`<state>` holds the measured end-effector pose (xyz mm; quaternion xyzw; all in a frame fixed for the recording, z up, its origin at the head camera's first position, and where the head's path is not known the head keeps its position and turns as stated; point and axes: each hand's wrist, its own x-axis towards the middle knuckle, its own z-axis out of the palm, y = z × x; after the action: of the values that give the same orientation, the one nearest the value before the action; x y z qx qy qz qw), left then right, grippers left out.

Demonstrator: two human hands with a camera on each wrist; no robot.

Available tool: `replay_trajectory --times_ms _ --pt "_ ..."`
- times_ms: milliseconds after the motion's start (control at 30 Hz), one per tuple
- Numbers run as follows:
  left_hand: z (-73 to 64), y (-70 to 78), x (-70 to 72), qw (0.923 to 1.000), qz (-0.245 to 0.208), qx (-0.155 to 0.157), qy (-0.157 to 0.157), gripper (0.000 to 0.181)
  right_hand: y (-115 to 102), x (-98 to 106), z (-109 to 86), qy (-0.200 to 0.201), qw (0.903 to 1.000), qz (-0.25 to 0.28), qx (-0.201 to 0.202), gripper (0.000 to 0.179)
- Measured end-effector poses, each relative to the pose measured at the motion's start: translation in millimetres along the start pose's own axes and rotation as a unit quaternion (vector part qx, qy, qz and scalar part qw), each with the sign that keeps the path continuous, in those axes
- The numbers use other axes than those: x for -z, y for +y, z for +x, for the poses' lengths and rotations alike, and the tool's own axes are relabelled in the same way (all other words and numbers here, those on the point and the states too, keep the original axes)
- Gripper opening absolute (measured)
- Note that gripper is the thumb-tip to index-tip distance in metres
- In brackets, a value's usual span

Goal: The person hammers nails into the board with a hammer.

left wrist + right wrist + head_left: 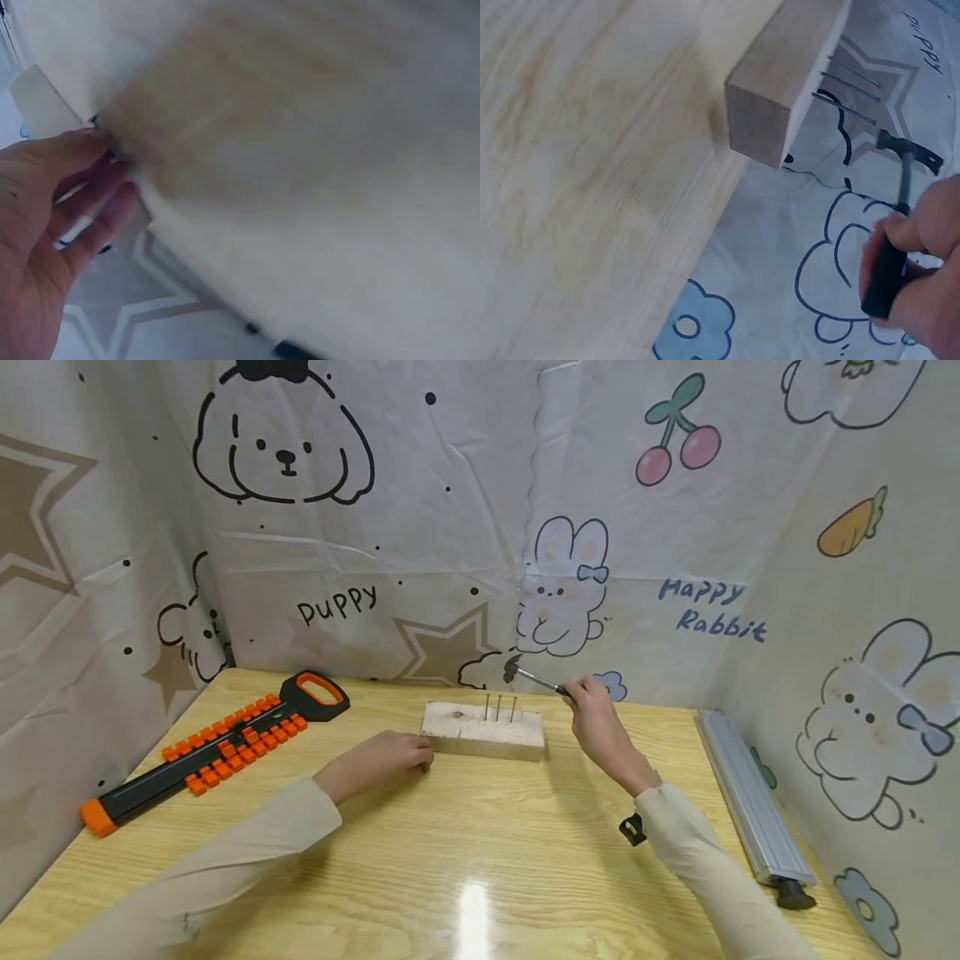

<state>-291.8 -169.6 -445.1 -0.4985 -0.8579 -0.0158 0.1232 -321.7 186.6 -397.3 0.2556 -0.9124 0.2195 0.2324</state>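
Note:
A pale wooden block [483, 745] lies on the table with three nails [498, 708] standing upright in its top, right of the middle. At its left end, my left hand [384, 763] holds the block with thumb and fingers; the left wrist view shows that hand [67, 206], with the contact blurred. My right hand [603, 727] grips a small claw hammer [542, 680] by its black handle. The hammer head hangs above and to the right of the nails. In the right wrist view, the hammer head [909, 148] is apart from the nail tops.
An orange-and-black rack [232, 739] with many clips lies at the left of the wood-grain table [420, 868]. Along the right edge lies a long silver metal bar [753, 802] with a black knob. Printed cloth [450, 527] hangs around the back and sides.

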Motion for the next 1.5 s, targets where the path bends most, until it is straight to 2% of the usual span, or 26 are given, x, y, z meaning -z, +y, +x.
replay_trajectory --times_ms 133,267,333,433,533,633,700,800,900,967,1067,1167,1267,1333,1433,1500 --pt "0.3 2.2 5.0 0.998 0.061 0.012 -0.013 0.013 1.1 1.2 0.0 -0.014 0.9998 0.006 -0.014 0.018" --pt "2.5 4.8 8.4 0.9959 0.084 0.012 -0.03 0.019 2.7 1.0 -2.1 -0.028 0.9993 0.016 -0.021 0.019" --pt "3.3 5.6 10.2 0.9971 0.062 0.022 -0.037 0.023 3.2 0.8 -3.0 -0.03 0.9991 0.02 -0.023 0.019" --pt "3.5 6.4 12.4 0.9978 0.003 0.045 -0.048 0.028 3.8 0.3 -3.8 -0.027 0.9991 0.026 -0.021 0.019" --pt "2.0 7.9 14.4 0.9953 -0.052 0.06 -0.054 0.03 3.0 -0.6 -3.2 -0.024 0.9991 0.032 -0.014 0.018" --pt "1.3 9.9 15.7 0.9926 -0.086 0.065 -0.056 0.029 1.5 -2.3 -2.3 -0.023 0.9991 0.035 -0.004 0.017" --pt "2.6 10.7 16.6 0.9891 -0.115 0.074 -0.055 0.027 0.1 -3.3 -1.8 -0.021 0.9991 0.037 0.0 0.017" --pt "8.4 9.8 19.7 0.9795 -0.166 0.097 -0.061 0.018 -0.9 -3.7 -1.3 -0.015 0.9992 0.037 0.003 0.017" --pt "16.7 7.3 25.1 0.9616 -0.235 0.128 -0.061 0.006 -0.3 -3.2 -1.6 -0.014 0.9991 0.04 0.003 0.017" --pt "22.5 5.6 27.0 0.9465 -0.285 0.145 -0.044 0.002 0.2 -3.1 -2.0 -0.012 0.9991 0.041 0.006 0.017" --pt "29.8 3.8 27.9 0.9177 -0.359 0.17 0.002 0.004 0.5 -3.3 -3.1 -0.011 0.9989 0.045 0.004 0.017" --pt "35.9 1.6 26.4 0.8872 -0.411 0.202 0.059 0.005 -0.7 -2.4 -3.7 -0.013 0.9987 0.049 0.002 0.017" --pt "40.9 -0.7 25.9 0.8559 -0.447 0.234 0.112 0.006 -1.7 -1.2 -4.1 -0.013 0.9987 0.05 0.003 0.017" --pt "44.6 -3.3 24.8 0.8374 -0.468 0.244 0.143 0.009 -1.9 -0.6 -4.5 -0.013 0.9986 0.05 0.004 0.017" --pt "50.0 -7.1 21.3 0.8161 -0.49 0.249 0.178 0.014 -1.5 0.1 -5.6 -0.012 0.9987 0.05 0.003 0.017" --pt "53.5 -8.9 18.9 0.8083 -0.497 0.25 0.194 0.017 -1.7 0.8 -6.5 -0.012 0.9987 0.05 0.002 0.017"
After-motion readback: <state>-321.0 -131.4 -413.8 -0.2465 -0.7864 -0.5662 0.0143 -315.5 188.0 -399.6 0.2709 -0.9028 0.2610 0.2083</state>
